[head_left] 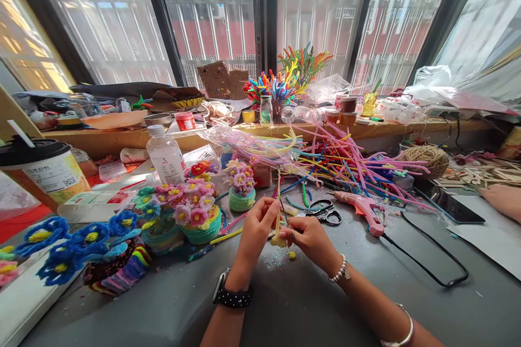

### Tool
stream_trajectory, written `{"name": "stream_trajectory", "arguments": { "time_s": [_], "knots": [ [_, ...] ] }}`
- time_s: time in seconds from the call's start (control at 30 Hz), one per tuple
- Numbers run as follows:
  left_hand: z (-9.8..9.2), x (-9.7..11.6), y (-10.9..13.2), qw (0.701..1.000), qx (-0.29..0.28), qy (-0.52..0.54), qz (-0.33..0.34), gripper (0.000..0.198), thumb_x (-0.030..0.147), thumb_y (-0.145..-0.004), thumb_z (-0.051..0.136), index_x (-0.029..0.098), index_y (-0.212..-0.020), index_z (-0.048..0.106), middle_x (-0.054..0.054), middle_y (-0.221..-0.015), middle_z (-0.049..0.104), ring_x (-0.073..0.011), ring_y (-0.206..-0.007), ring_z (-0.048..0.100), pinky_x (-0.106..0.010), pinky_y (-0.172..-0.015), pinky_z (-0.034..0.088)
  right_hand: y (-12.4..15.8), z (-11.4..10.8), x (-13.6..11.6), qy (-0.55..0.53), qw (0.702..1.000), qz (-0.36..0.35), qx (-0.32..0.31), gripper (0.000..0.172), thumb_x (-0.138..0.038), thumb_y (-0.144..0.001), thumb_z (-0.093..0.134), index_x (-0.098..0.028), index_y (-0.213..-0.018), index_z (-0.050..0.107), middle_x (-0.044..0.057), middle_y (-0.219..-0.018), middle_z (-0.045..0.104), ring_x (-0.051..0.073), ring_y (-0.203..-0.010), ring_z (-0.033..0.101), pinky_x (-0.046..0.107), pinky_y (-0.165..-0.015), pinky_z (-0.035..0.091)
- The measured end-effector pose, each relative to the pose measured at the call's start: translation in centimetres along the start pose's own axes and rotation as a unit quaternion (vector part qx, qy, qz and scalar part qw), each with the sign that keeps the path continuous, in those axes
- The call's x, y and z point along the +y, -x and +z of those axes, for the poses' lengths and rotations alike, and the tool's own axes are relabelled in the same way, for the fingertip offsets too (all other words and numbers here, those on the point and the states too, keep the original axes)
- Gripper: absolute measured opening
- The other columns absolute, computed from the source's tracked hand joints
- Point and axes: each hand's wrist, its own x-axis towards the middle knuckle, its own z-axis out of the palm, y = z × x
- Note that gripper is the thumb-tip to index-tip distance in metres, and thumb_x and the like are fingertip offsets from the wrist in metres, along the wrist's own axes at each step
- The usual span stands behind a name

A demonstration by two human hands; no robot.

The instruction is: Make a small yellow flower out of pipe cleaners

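Note:
My left hand (258, 225) is closed, its thumb and forefinger pinching a pale yellow pipe cleaner (278, 223) that stands upright above the table. Beside it my right hand (310, 236) is closed too, its fingertips at the lower, bunched part of the same pipe cleaner. A thin dark strand runs between the two hands; I cannot make out what it is. Just below lies a small yellow ball (292, 255) among glittery crumbs. Black-handled scissors (325, 211) rest on the table beyond my right hand.
Flower pots made of pipe cleaners (199, 217) and blue flowers (91, 236) crowd the left. A pink glue gun (364, 211) with a looping cord lies right. Loose pipe cleaners (350, 157) are heaped behind. Another person's hand (502, 200) rests near a phone (453, 206).

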Motion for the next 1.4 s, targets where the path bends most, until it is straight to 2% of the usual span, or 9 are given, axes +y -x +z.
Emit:
{"name": "stream_trajectory", "arguments": {
  "time_s": [0.13,0.4,0.6,0.8,1.17,1.4],
  "knots": [
    [-0.03,-0.1,0.03,1.0,0.009,-0.02,0.021,0.021,0.038,-0.071,0.048,0.017,-0.068,0.046,0.005,-0.052,0.043,-0.0082,-0.049,0.04,-0.02,-0.049,0.032,0.02,0.17,0.03,-0.007,1.0,-0.003,-0.005,0.055,-0.064,-0.066,0.042,-0.016,-0.039,0.038,-0.001,-0.04,0.045,0.008,-0.04,0.035,0.02,-0.04,0.025],
    [0.0,-0.32,0.24,0.986,0.044,-0.143,0.078,0.015,0.033,-0.075,0.043,0.019,-0.072,0.047,0.004,-0.056,0.044,-0.0096,-0.052,0.042,-0.021,-0.053,0.033,0.05,0.4,0.46,0.003,1.0,0.013,-0.018,0.056,-0.066,-0.066,0.039,-0.017,-0.04,0.034,-0.001,-0.04,0.042,0.008,-0.04,0.032,0.021,-0.04,0.023],
    [0.08,-0.75,0.22,0.976,0.029,-0.185,0.109,0.012,0.03,-0.076,0.04,0.02,-0.072,0.045,0.003,-0.057,0.046,-0.0107,-0.054,0.045,-0.022,-0.055,0.033,0.08,0.53,0.54,-0.001,0.999,0.0,-0.046,0.059,-0.073,-0.063,0.03,-0.018,-0.043,0.026,-0.004,-0.044,0.024,0.007,-0.044,0.021,0.022,-0.041,0.016],
    [0.16,-0.91,0.13,0.964,0.012,-0.233,0.125,0.013,0.027,-0.075,0.039,0.018,-0.069,0.045,0.003,-0.059,0.045,-0.0094,-0.052,0.042,-0.021,-0.052,0.033,-0.04,0.19,0.29,-0.006,0.997,0.007,-0.074,0.061,-0.076,-0.062,0.022,-0.018,-0.046,0.025,-0.004,-0.047,0.023,0.007,-0.046,0.019,0.022,-0.041,0.014],
    [-0.03,-0.91,0.15,0.962,0.024,-0.238,0.131,0.013,0.026,-0.075,0.037,0.018,-0.066,0.042,0.005,-0.056,0.042,-0.009,-0.052,0.042,-0.021,-0.052,0.033,-0.17,0.86,0.67,-0.043,0.998,0.032,-0.036,0.058,-0.074,-0.059,0.036,-0.018,-0.043,0.025,-0.004,-0.046,0.021,0.007,-0.045,0.018,0.022,-0.041,0.013],
    [0.09,-1.01,0.13,0.962,0.012,-0.24,0.13,0.013,0.026,-0.075,0.037,0.018,-0.065,0.042,0.005,-0.056,0.04,-0.0085,-0.051,0.04,-0.021,-0.051,0.032,0.01,0.65,0.46,-0.071,0.994,0.024,-0.084,0.062,-0.078,-0.057,0.027,-0.017,-0.045,0.028,-0.004,-0.047,0.023,0.006,-0.045,0.02,0.021,-0.04,0.015]
  ]
}}
